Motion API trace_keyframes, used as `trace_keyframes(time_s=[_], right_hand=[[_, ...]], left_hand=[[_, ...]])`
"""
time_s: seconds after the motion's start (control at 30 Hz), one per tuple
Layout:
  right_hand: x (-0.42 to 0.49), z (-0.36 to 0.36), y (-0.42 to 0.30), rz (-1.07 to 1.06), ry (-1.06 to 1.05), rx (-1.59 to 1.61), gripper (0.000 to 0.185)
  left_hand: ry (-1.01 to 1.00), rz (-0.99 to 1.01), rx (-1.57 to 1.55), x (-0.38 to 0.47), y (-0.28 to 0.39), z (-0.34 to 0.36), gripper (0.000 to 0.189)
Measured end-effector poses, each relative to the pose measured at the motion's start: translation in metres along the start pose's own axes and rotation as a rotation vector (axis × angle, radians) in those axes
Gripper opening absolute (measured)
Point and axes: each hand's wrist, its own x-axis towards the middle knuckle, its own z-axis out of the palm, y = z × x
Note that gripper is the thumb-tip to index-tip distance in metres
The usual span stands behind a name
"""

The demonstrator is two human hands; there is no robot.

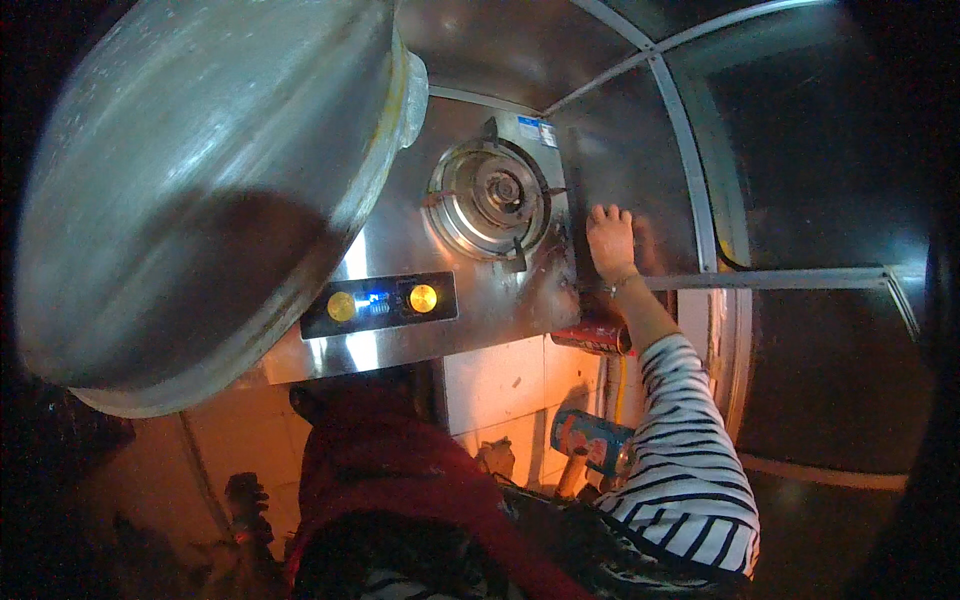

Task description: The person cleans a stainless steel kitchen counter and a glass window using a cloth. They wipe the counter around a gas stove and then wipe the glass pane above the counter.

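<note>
My right hand, in a striped sleeve with a bracelet at the wrist, is at the right side of the stainless steel gas stove, beside the metal side panel. Its fingers are bent and their tips face away, so whether anything is in them cannot be told. To its left is the round burner with its pan supports and no pot on it. My left hand is out of view. A large, worn metal pot or basin stands tilted over the stove's left part. The front panel has two yellow-lit knobs.
Metal panels with a frame enclose the stove's back and right side. Below the right front edge lies a red can; lower down is a blue can-like container. A yellow hose runs down by the white tiles.
</note>
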Motion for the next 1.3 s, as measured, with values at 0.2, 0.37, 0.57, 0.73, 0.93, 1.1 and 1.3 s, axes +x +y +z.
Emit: trace_keyframes(time_s=[0.2,0.37,0.57,0.73,0.93,1.1,1.3], right_hand=[[0.009,-0.04,0.056,0.075,0.108,-0.174,0.014],[0.091,-0.024,0.067,0.156,0.216,-0.105,0.014],[-0.006,-0.006,0.001,0.003,-0.024,-0.058,0.014],[-0.01,-0.037,0.043,0.104,0.074,-0.074,0.013],[0.084,-0.035,0.077,0.146,0.241,-0.196,0.013],[0.013,-0.042,0.051,0.081,0.088,-0.166,0.013],[-0.043,-0.061,0.041,0.133,-0.049,-0.09,0.014]], left_hand=[[0.266,0.237,0.359,0.019,0.009,0.009,0.033],[0.248,0.32,0.386,0.012,0.032,0.0,0.034],[-0.165,-0.151,0.0,0.023,0.032,-0.015,0.034],[0.117,0.166,0.314,0.042,0.015,-0.01,0.03],[-0.165,-0.197,-0.063,0.016,0.045,-0.027,0.028],[-0.075,0.017,0.142,0.028,0.022,-0.019,0.033],[0.021,0.207,0.338,0.059,0.021,-0.007,0.033]])
